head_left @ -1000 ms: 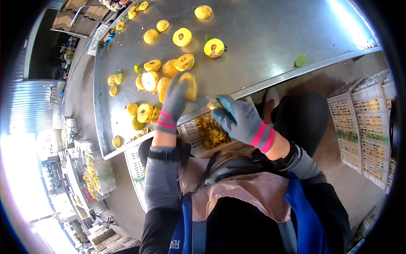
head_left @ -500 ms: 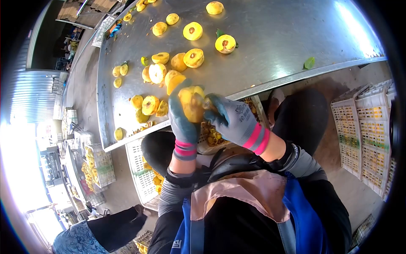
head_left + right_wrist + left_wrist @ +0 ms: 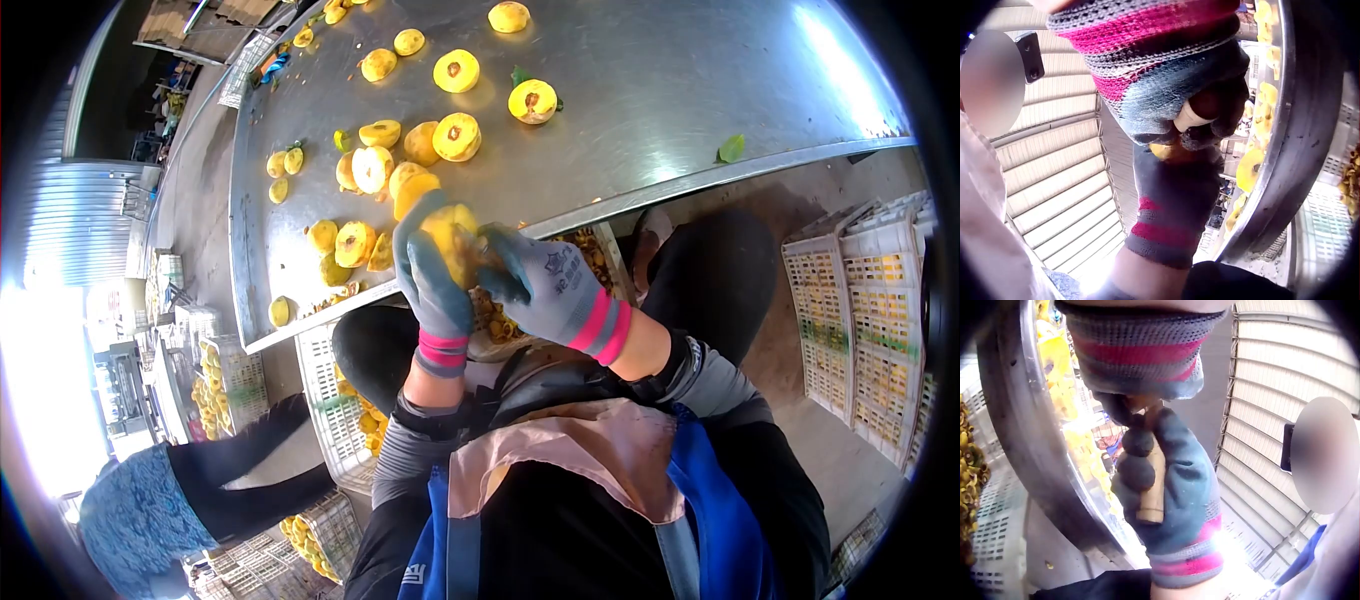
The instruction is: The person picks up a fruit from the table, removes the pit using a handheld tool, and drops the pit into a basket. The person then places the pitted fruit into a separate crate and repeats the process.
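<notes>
My left hand [image 3: 436,290], in a grey knit glove with pink cuff bands, grips a yellow peach half [image 3: 450,238] at the table's near edge. Against the fruit's right side is my right hand [image 3: 548,282], in a matching glove. Its fingers curl round a short wooden tool handle [image 3: 1152,487], which shows best in the left wrist view; the tool's working end is hidden by the fruit and fingers. Other cut peach halves [image 3: 458,138] lie on the metal table just beyond my left hand, some with the pit cavity facing up.
The metal table [image 3: 640,120] has a raised near edge close to my hands. Below it, a white crate holds peels and scraps [image 3: 1349,187]. Another crate [image 3: 335,400] with yellow fruit stands at the left, and stacked crates [image 3: 855,310] at the right. Someone in a blue patterned garment [image 3: 140,515] is at lower left.
My left hand has come back from over the table to meet the right hand, with a peach half in it. A person has come into view at lower left.
</notes>
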Available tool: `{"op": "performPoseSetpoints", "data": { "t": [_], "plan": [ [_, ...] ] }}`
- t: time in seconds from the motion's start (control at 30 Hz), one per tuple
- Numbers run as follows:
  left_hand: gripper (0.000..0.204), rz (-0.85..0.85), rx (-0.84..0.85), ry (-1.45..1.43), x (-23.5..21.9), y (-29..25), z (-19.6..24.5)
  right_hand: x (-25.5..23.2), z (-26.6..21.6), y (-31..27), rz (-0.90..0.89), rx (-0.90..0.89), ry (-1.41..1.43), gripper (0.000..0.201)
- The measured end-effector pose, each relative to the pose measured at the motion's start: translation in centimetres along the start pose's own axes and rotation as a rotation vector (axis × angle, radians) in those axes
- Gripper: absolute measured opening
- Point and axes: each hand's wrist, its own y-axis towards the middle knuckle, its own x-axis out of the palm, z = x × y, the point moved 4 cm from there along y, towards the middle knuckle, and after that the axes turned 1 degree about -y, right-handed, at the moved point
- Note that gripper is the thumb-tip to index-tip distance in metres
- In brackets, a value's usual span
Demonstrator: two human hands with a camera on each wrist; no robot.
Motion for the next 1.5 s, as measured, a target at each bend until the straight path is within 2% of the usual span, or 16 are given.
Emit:
{"op": "performPoseSetpoints", "data": {
  "t": [0.1,0.2,0.3,0.53,0.6,0.7,0.8,0.9,1.0,1.1,1.17,1.2,1.3,1.43,1.47,1.5],
  "plan": [
    [0.052,0.003,-0.082,-0.025,-0.1,0.0,0.1,0.1,0.2,-0.1,-0.015,-0.012,-0.001,0.043],
    [0.050,0.010,0.058,0.054,-0.1,0.1,0.2,0.5,0.6,0.2,-0.039,0.102,0.246,0.045],
    [0.049,0.046,0.132,0.176,0.5,-0.2,0.7,1.3,1.1,-0.4,0.029,0.103,0.183,0.045],
    [0.035,-0.065,0.195,0.482,-0.5,0.0,0.9,0.1,-0.2,-0.1,-0.088,-0.002,-0.055,0.041],
    [0.033,-0.063,0.140,0.365,-1.1,0.0,-0.3,0.2,-0.2,0.0,-0.140,-0.014,-0.114,0.039],
    [0.027,-0.177,0.328,0.730,-1.0,0.1,0.9,0.6,0.3,-0.5,-0.137,-0.072,-0.099,0.037],
    [0.027,-0.309,0.284,0.732,-1.2,0.4,1.2,0.6,0.1,-0.5,-0.261,-0.033,-0.168,0.036],
    [0.032,-0.384,0.112,0.492,-1.9,0.5,0.8,0.7,-0.3,-0.5,-0.298,-0.020,-0.159,0.035],
    [0.039,-0.284,-0.802,-0.454,-1.2,0.9,-0.4,1.7,0.8,-1.2,-0.261,-0.007,-0.114,0.034],
    [0.032,-0.080,-0.538,-0.244,-2.6,-0.5,-1.5,1.0,-0.3,-0.7,-0.241,0.049,-0.086,0.028],
    [0.030,-0.051,-0.114,0.196,-3.3,-1.6,-0.8,1.2,0.6,-1.6,-0.293,0.022,-0.136,0.031],
    [0.028,0.072,-0.276,-0.097,-1.8,-2.3,-0.1,1.5,1.0,-1.9,-0.273,-0.049,-0.237,0.032],
    [0.026,0.208,-0.281,-0.185,-2.1,-3.0,-0.4,2.1,-0.3,-2.1,-0.198,-0.121,-0.146,0.025],
    [0.028,0.237,-0.251,-0.114,-3.1,-3.1,-1.1,2.4,-1.8,-0.5,-0.381,0.120,0.109,0.028],
    [0.029,0.256,-0.205,0.221,-3.6,-3.5,0.2,2.2,-1.8,-0.5,-0.432,0.245,0.192,0.030],
    [0.032,0.199,-0.077,0.334,-4.0,-3.2,-0.4,2.1,-1.6,-0.8,-0.414,0.210,0.154,0.032]
  ]
}}
